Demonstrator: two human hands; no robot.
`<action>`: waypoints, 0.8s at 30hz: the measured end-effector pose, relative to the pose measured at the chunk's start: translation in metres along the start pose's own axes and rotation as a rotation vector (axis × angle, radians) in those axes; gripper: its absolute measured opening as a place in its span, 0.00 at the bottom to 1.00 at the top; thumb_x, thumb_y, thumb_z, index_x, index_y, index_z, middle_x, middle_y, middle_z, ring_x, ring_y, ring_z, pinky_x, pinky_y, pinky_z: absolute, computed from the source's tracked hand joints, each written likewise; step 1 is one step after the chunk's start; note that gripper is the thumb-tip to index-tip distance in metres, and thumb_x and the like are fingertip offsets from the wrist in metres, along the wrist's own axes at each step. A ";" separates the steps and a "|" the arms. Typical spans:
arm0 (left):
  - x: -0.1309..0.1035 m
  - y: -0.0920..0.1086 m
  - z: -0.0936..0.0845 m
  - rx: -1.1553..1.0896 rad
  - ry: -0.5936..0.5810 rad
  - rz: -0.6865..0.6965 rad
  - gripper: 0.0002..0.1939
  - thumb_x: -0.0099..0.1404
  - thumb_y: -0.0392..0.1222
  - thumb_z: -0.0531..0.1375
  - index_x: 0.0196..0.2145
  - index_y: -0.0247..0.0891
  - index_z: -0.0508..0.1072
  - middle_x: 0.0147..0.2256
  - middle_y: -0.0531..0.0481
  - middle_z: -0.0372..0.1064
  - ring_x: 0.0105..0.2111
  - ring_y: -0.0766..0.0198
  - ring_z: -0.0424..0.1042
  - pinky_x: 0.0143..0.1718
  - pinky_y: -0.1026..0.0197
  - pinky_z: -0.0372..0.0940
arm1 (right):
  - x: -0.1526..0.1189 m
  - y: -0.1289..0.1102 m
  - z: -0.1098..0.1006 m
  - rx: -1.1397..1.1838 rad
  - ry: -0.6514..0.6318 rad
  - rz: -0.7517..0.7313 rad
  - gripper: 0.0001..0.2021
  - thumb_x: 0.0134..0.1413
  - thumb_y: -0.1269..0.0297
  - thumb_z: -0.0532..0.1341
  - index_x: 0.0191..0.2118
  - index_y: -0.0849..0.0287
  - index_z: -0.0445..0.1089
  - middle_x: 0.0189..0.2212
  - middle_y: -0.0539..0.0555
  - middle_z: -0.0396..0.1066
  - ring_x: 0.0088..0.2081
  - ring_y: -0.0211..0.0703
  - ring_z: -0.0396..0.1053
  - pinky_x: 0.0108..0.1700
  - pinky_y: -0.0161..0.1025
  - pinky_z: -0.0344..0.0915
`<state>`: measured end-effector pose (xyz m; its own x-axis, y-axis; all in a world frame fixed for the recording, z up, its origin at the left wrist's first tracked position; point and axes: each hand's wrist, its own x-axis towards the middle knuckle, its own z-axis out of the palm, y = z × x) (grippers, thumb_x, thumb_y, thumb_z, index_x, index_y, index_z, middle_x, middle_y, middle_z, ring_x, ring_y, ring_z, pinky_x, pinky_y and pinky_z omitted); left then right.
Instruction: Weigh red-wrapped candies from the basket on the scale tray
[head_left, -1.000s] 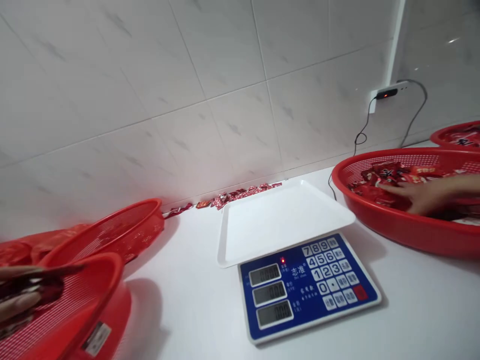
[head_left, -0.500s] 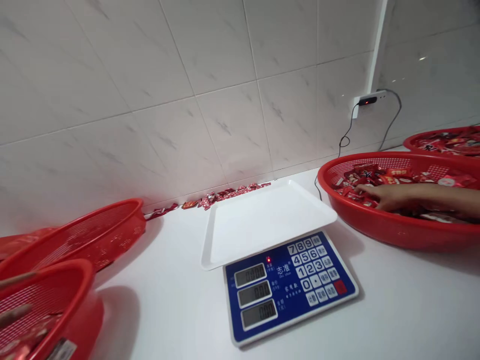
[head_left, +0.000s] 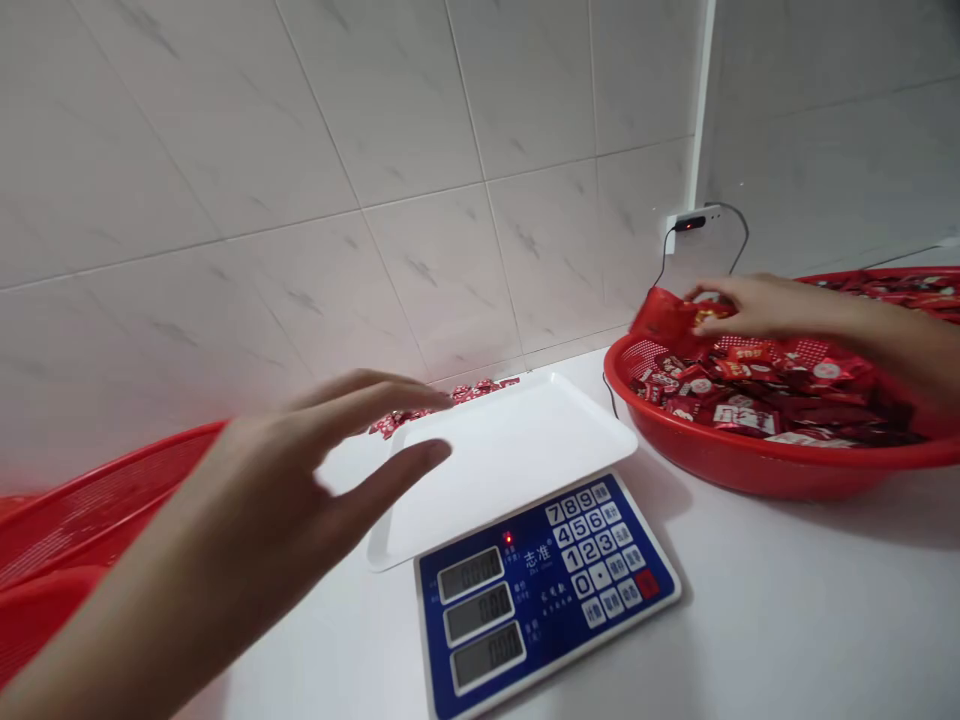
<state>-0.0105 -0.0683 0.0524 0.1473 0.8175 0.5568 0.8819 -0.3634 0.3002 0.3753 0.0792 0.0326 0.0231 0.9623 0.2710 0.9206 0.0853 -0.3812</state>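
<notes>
My left hand (head_left: pixel 300 470) reaches in from the lower left, fingers and thumb spread with nothing between them. Its fingertips hover over the left part of the white tray (head_left: pixel 510 455) on the blue digital scale (head_left: pixel 547 590). At the right, my right hand (head_left: pixel 750 305) pinches a red candy packet (head_left: pixel 664 317), slightly blurred, with a bit of gold under the fingers. It is raised above the far rim of a red basket (head_left: pixel 757 470) with many red wrapped candies (head_left: pixel 742 415) in it. No candy lies on the tray.
More red baskets (head_left: pixel 172 450) stand at the left, partly behind my forearm. A second candy-filled basket (head_left: pixel 892 285) is at the far right. Small red packets (head_left: pixel 480 388) line the tiled wall behind the tray. A power strip (head_left: pixel 694 220) with cables hangs on the wall.
My left hand has come from the left basket to above the tray, fingers spread. My right hand has lifted out of the candies with a red packet. The view has shifted slightly.
</notes>
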 end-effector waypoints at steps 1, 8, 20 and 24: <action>0.012 0.009 0.010 -0.003 -0.065 0.027 0.20 0.58 0.64 0.62 0.42 0.53 0.80 0.44 0.53 0.78 0.40 0.51 0.77 0.36 0.54 0.70 | -0.002 -0.011 -0.001 0.100 -0.012 -0.030 0.19 0.57 0.70 0.64 0.55 0.64 0.70 0.33 0.58 0.75 0.28 0.37 0.65 0.33 0.36 0.59; 0.052 0.008 0.081 -0.600 -0.201 -0.127 0.32 0.63 0.63 0.60 0.57 0.39 0.69 0.51 0.36 0.74 0.46 0.50 0.76 0.43 0.51 0.72 | -0.026 -0.113 0.049 0.758 -0.417 -0.275 0.23 0.55 0.60 0.65 0.57 0.51 0.66 0.19 0.44 0.61 0.18 0.33 0.56 0.18 0.30 0.52; 0.038 -0.028 0.103 -0.797 -0.102 -0.203 0.23 0.61 0.54 0.65 0.46 0.34 0.74 0.36 0.41 0.79 0.30 0.55 0.78 0.30 0.57 0.71 | -0.030 -0.134 0.108 0.987 -0.692 -0.424 0.16 0.52 0.54 0.69 0.41 0.56 0.68 0.27 0.46 0.68 0.19 0.29 0.59 0.17 0.28 0.55; 0.037 -0.020 0.097 -0.825 -0.040 -0.215 0.24 0.59 0.53 0.67 0.48 0.35 0.75 0.37 0.42 0.79 0.33 0.53 0.79 0.35 0.54 0.73 | -0.032 -0.135 0.104 0.991 -0.634 -0.431 0.12 0.57 0.56 0.65 0.43 0.57 0.69 0.27 0.47 0.68 0.19 0.28 0.57 0.17 0.27 0.54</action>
<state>0.0208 0.0127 -0.0080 0.0437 0.9154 0.4002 0.2860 -0.3953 0.8729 0.2094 0.0633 -0.0167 -0.6512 0.7394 0.1709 0.1117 0.3162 -0.9421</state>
